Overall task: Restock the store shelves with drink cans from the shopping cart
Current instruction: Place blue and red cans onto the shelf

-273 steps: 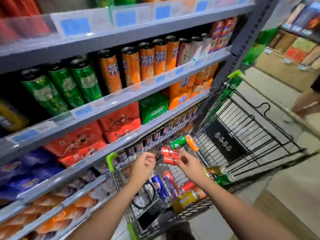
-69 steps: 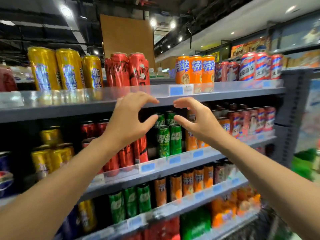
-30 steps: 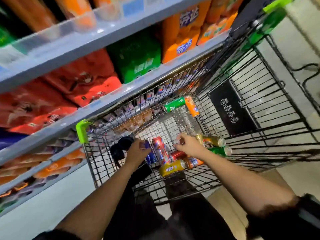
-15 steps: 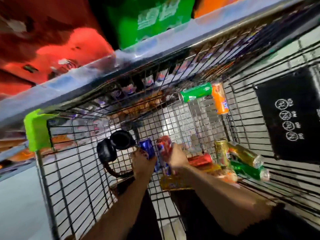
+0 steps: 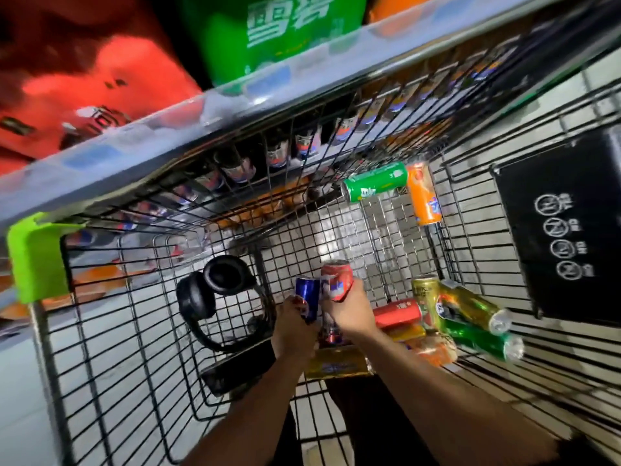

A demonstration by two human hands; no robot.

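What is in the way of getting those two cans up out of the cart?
Nothing visible. The left hand holds the blue can and the right hand the red can, both upright, with open space above them. The headphones lie off to the left.

My left hand (image 5: 295, 327) grips a blue can (image 5: 307, 295), my right hand (image 5: 349, 312) a red can (image 5: 337, 280), both inside the cart (image 5: 141, 358). Headphones (image 5: 208, 297) sit left of them, and more cans (image 5: 467, 314), kinda blurry, are piled to the right.

A grey shelf edge (image 5: 208, 105) runs from nine o'clock to one o'clock above pale floor tiles (image 5: 20, 415) at seven o'clock.
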